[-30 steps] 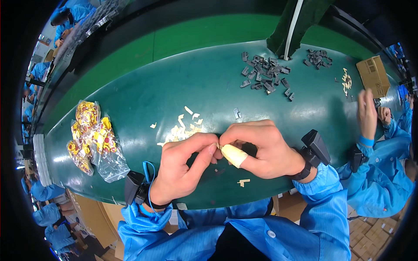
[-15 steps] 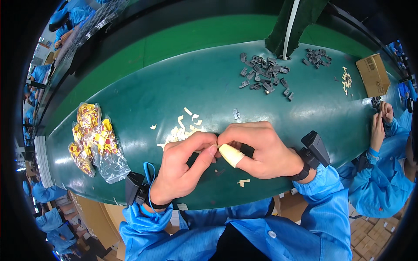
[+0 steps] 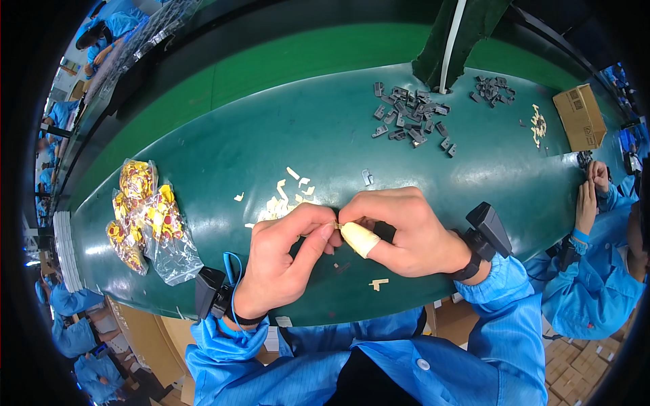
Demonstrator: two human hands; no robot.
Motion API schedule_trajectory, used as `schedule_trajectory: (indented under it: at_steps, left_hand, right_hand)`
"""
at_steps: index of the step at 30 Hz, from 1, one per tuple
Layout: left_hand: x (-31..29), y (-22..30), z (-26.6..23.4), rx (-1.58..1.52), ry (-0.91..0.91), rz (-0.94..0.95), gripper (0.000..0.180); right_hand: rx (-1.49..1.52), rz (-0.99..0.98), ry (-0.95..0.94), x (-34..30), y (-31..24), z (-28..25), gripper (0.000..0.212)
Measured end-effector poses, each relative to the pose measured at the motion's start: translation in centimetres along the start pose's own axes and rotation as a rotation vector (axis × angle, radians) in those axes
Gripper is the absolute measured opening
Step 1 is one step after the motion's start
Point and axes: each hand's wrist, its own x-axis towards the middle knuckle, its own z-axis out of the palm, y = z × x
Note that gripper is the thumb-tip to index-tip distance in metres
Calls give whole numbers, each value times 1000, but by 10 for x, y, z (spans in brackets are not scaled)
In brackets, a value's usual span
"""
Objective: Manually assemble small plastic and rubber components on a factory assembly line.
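Over the near middle of the green table, my left hand and my right hand meet fingertip to fingertip. Each pinches with thumb and forefinger at a tiny piece, mostly covered by the fingers and too small to name. A pale yellow finger cover wraps my right thumb. Just beyond my left hand lies a scatter of cream-coloured strips. One bent cream strip rests closer to me, below the right hand. A small grey plastic part lies beyond my fingers.
Clear bags of yellow-and-red pieces lie at the left. Dark grey plastic parts are heaped at the far side, near a post. On the right are a cardboard box and a co-worker's hands.
My left fingertips have drawn slightly left from the right ones, so a bit more of the tiny piece shows between them. The things on the table stay put.
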Motion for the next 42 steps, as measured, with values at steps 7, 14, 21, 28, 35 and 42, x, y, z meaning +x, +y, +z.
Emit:
schedule_trajectory:
  at_steps: [7, 14, 21, 28, 35, 42]
  left_hand:
    - [1, 1, -12, -14, 37, -72, 8]
    - [7, 1, -19, 504, 300, 48, 18]
    - [4, 6, -14, 231, -4, 58, 26]
    - [2, 3, -12, 198, -76, 197, 18]
    - [5, 2, -6, 335, 6, 360, 16]
    - [8, 0, -2, 426, 71, 471, 16]
  right_hand:
    - [204, 109, 145, -2, -1, 3, 16]
    - [73, 11, 220, -1, 0, -1, 20]
    - [7, -88, 97, -1, 1, 1, 17]
    - [8, -55, 72, -1, 2, 1, 16]
    - [-35, -77, 119, 0, 3, 3, 15]
    - [-83, -102, 150, 0, 1, 5, 15]
